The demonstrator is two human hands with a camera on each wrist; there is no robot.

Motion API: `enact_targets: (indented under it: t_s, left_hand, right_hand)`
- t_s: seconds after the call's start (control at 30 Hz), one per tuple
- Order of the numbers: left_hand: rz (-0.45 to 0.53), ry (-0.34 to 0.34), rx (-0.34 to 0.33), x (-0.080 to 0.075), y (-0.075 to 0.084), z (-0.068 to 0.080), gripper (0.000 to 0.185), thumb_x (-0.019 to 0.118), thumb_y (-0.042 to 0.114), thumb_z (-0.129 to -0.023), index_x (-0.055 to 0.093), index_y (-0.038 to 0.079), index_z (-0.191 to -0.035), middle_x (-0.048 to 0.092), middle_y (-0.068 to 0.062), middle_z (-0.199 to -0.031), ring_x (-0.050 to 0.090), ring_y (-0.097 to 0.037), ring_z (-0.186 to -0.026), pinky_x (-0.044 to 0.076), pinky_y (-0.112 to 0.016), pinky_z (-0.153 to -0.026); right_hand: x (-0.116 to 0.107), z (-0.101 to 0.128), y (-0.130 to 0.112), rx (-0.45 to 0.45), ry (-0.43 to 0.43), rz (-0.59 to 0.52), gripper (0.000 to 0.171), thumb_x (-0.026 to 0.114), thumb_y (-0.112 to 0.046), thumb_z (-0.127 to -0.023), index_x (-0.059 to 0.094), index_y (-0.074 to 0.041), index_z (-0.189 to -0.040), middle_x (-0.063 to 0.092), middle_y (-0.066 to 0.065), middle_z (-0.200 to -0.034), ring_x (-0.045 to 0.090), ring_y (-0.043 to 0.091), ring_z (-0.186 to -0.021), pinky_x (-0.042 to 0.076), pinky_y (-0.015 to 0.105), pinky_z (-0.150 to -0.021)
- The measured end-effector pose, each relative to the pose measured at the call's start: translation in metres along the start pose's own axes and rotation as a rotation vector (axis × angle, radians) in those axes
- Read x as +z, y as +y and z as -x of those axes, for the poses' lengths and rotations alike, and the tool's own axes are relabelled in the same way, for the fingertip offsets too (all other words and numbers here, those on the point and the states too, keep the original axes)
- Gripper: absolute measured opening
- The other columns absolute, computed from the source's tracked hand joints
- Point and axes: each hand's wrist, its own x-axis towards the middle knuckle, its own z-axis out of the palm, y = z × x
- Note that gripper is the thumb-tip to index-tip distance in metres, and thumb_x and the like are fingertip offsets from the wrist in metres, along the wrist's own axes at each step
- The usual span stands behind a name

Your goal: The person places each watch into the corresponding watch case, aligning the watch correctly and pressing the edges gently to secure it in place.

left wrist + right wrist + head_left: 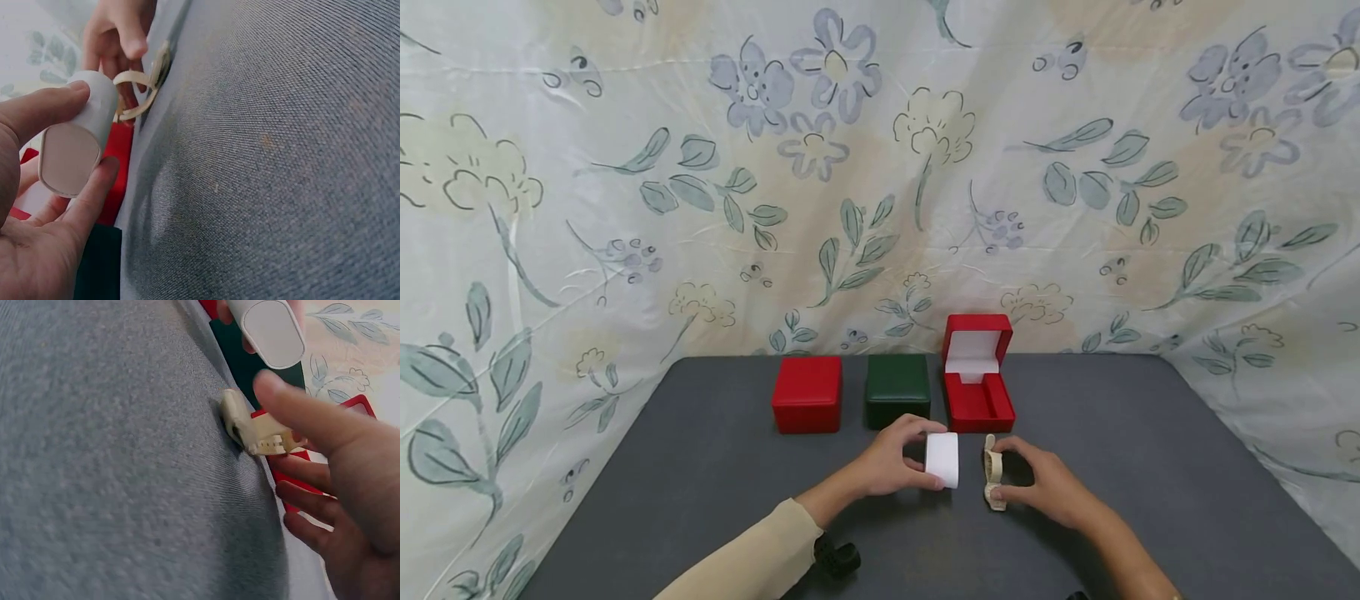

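My left hand (pixel 917 457) grips a small white oval cushion (pixel 942 459) between thumb and fingers, just above the grey table (pixel 700 467). The left wrist view shows the cushion (pixel 75 147) end-on in that grip. Just right of it, my right hand (pixel 1011 473) pinches a cream watch band (pixel 992 482) that stands on edge on the table. In the right wrist view the band (pixel 256 432) touches the tabletop under my finger, with the cushion (pixel 269 331) beyond it. An open red box (pixel 977 377) with a white lining stands right behind both hands.
A shut red box (pixel 807 394) and a shut dark green box (pixel 897 390) stand in a row left of the open one. Flowered cloth (pixel 625 208) walls the table at the back and both sides. Bare grey surface lies left and right of my hands.
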Motion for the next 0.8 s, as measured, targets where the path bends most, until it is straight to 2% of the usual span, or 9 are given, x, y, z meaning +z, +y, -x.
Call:
enact_targets:
  t_s: [0.17,0.33,0.53,0.6,0.7,0.8]
  left_hand:
    - [0.013,-0.017,0.005,0.001,-0.002,0.002,0.061,0.082,0.021,-0.077,0.055,0.027,-0.131,0.048,0.002,-0.131,0.049,-0.024,-0.121,0.057,-0.025,-0.082]
    - [0.029,-0.064,0.041,-0.001,0.0,0.003,0.063,0.082,0.018,-0.077,0.053,0.025,-0.133,0.049,0.004,-0.133,0.05,-0.022,-0.122,0.057,-0.023,-0.082]
    - [0.024,-0.165,0.114,-0.01,0.003,0.003,0.069,0.08,0.015,-0.078,0.048,0.02,-0.139,0.046,0.003,-0.14,0.051,-0.018,-0.125,0.056,-0.022,-0.084]
    - [0.024,-0.198,0.124,-0.015,0.005,0.003,0.068,0.08,0.014,-0.079,0.048,0.02,-0.139,0.045,0.003,-0.14,0.05,-0.016,-0.125,0.055,-0.022,-0.085]
    - [0.048,-0.259,0.136,-0.021,0.008,0.002,0.067,0.078,0.012,-0.08,0.049,0.021,-0.139,0.045,0.002,-0.14,0.05,-0.014,-0.126,0.054,-0.022,-0.089]
    - [0.076,-0.321,0.15,-0.025,0.011,0.002,0.067,0.077,0.008,-0.08,0.049,0.023,-0.139,0.045,0.0,-0.141,0.049,-0.014,-0.127,0.053,-0.023,-0.092]
  right_hand:
    - [0.003,0.0,0.002,-0.052,0.113,-0.029,0.039,0.082,-0.028,-0.074,0.061,-0.024,-0.106,0.065,-0.007,-0.103,0.06,0.02,-0.102,0.052,0.047,-0.091]
    - [0.002,-0.001,0.0,-0.086,0.174,-0.082,0.033,0.081,-0.023,-0.077,0.063,-0.019,-0.105,0.067,-0.002,-0.1,0.065,0.019,-0.093,0.057,0.038,-0.083]
    - [-0.001,-0.003,-0.006,-0.072,0.182,-0.113,0.031,0.074,-0.028,-0.083,0.066,-0.019,-0.112,0.069,-0.002,-0.103,0.065,0.01,-0.089,0.056,0.023,-0.078]
    - [-0.001,-0.003,-0.009,-0.079,0.174,-0.156,0.029,0.071,-0.029,-0.086,0.067,-0.02,-0.114,0.07,-0.002,-0.104,0.064,0.006,-0.09,0.054,0.019,-0.079]
    - [-0.002,-0.004,-0.011,-0.125,0.13,-0.267,0.028,0.065,-0.026,-0.091,0.066,-0.015,-0.117,0.069,0.002,-0.108,0.063,0.003,-0.093,0.055,0.02,-0.081]
    - [-0.001,-0.006,-0.016,-0.17,0.08,-0.373,0.028,0.06,-0.021,-0.095,0.065,-0.008,-0.119,0.068,0.011,-0.111,0.064,0.003,-0.093,0.058,0.027,-0.081]
